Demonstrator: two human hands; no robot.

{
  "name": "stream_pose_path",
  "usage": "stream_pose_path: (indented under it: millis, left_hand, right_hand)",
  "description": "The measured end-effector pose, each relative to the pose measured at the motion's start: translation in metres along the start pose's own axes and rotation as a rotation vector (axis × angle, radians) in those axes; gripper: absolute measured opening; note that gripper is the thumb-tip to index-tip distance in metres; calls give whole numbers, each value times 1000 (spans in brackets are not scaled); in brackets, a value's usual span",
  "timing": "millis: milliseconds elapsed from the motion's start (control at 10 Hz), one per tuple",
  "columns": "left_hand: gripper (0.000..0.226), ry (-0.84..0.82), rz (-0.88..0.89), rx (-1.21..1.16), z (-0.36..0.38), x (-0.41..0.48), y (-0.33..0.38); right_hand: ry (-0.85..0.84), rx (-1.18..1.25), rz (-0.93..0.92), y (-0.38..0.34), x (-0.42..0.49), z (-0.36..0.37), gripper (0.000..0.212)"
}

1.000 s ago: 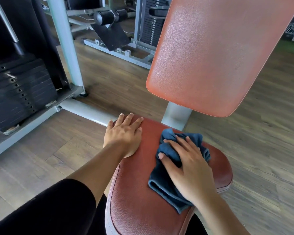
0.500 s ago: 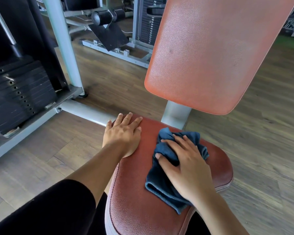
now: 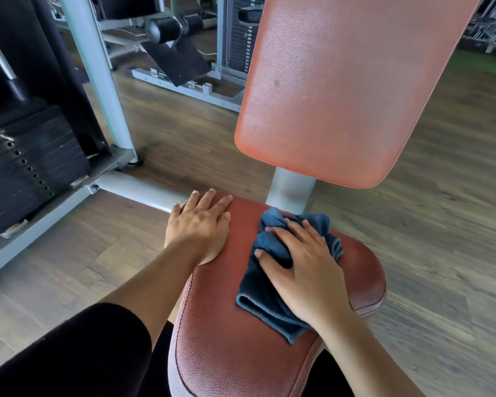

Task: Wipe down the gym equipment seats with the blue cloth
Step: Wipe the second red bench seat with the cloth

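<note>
The red padded seat (image 3: pixel 226 353) of a gym machine lies below me, and its red backrest (image 3: pixel 341 96) rises behind it. A crumpled blue cloth (image 3: pixel 264 296) sits on the right half of the seat. My right hand (image 3: pixel 304 270) presses down on the cloth with its fingers spread over it. My left hand (image 3: pixel 201 227) rests flat on the seat's far left corner, fingers straight, apart from the cloth.
A black weight stack (image 3: pixel 26 161) and a grey frame post (image 3: pixel 98 81) stand at the left. A grey tube (image 3: pixel 138 190) runs along the floor to the seat. Another machine with black roller pads (image 3: pixel 163 28) stands behind. Wooden floor (image 3: pixel 441 224) surrounds the seat.
My right hand has slid the blue cloth a little to the left across the seat. My left hand has stayed flat on the far left corner.
</note>
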State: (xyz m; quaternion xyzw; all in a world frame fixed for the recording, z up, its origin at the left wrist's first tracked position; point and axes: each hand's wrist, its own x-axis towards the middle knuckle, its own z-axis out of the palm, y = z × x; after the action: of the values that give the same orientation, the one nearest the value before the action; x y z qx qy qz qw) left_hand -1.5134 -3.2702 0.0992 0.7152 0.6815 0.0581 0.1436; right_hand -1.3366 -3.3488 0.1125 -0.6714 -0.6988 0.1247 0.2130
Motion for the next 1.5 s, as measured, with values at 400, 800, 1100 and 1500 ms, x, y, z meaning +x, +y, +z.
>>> stream_pose_path:
  millis: [400, 800, 1100, 1500]
  left_hand:
    - [48, -8, -9, 3, 0, 1, 0]
    - [47, -16, -20, 2, -2, 0, 2]
    - [48, -22, -17, 1, -1, 1, 1]
    - [48, -33, 1, 3, -2, 1, 0]
  right_hand:
    - [-23, -54, -48, -5, -1, 4, 58]
    - [-42, -77, -18, 5, 42, 12, 48]
    - [102, -171, 169, 46, 30, -10, 58]
    - [-8, -13, 31, 20, -15, -16, 53]
